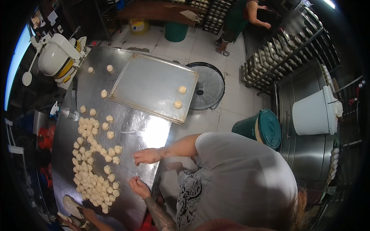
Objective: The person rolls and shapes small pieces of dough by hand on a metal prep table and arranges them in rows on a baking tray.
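Observation:
At the lower left, my right hand (88, 214) grips a pale oval implement (71, 204) with a dark edge. My left hand (68, 222), partly cut off, holds a pale piece I cannot make out. Beside them, several dough balls (92, 184) lie clustered on the steel table (135, 192), with others spread toward a metal tray (150, 84) holding two balls. A spray bottle (69, 114) stands on the left edge. To my right, a co-worker in a white shirt (243, 177) leans over the table, tattooed hands (144, 156) low over its surface.
A white mixer (54, 56) stands back left. Beyond the tray are a round black-rimmed bin (208, 84) and another person in green (237, 21). At right are a lidded green bin (269, 127), white bucket (312, 115) and loaded rack (273, 57).

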`<action>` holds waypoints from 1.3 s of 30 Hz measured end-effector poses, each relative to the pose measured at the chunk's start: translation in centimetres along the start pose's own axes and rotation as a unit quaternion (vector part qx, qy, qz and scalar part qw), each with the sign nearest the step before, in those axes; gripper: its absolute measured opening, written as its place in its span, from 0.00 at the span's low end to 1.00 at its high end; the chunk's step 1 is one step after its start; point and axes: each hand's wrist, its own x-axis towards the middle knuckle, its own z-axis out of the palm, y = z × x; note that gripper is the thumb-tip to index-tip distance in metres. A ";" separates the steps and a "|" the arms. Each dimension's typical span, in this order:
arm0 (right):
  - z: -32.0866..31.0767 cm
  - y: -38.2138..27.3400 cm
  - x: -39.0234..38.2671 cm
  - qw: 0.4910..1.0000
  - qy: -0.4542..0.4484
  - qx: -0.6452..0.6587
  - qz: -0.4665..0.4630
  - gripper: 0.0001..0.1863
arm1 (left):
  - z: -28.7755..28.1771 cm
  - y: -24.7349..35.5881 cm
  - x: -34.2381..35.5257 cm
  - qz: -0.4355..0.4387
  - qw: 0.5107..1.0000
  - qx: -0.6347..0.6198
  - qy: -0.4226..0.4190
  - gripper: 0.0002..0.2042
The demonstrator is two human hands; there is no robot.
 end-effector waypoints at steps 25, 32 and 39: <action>2.5 4.0 -0.9 0.989 -0.120 0.047 0.068 0.11 | 0.0 -2.7 0.8 0.060 0.996 -0.001 -0.060 0.05; 3.9 -2.5 3.1 0.993 0.009 0.013 0.116 0.17 | -2.4 -0.6 3.9 0.080 0.991 -0.001 -0.103 0.09; 0.2 -1.7 6.0 0.985 0.038 -0.164 0.044 0.12 | 1.2 0.6 5.9 -0.010 0.992 0.108 0.059 0.07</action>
